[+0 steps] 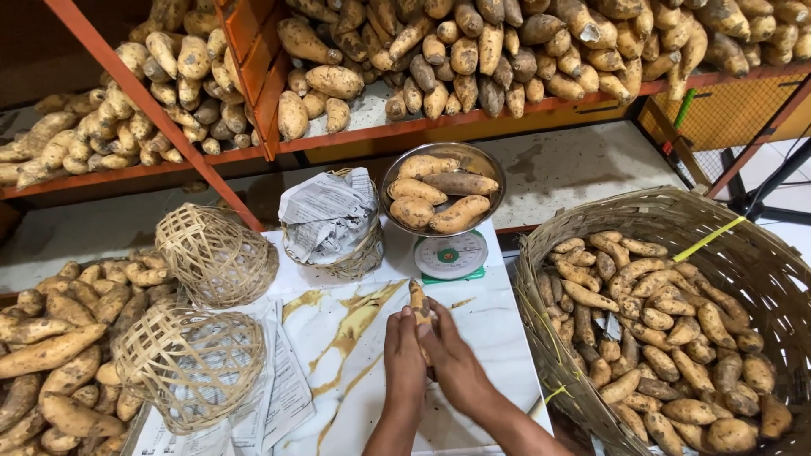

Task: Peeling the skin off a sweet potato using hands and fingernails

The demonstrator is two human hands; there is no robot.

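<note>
Both my hands hold one small sweet potato (419, 301) upright over the white marbled tabletop (338, 355). My left hand (404, 355) grips its lower left side. My right hand (452, 359) wraps it from the right. Straight ahead stands a kitchen scale (451, 256) with a metal bowl (486, 160) holding several sweet potatoes (439, 198). To my right, a big woven basket (676, 215) is part full of sweet potatoes (667, 338).
Two small woven baskets (215, 253) (193, 365) lie upturned on the left, one more lined with newspaper (329, 221) stands behind. Loose newspaper sheets (279, 397) lie on the table. A sweet potato heap (59, 338) lies at left. Orange shelves (473, 114) carry more.
</note>
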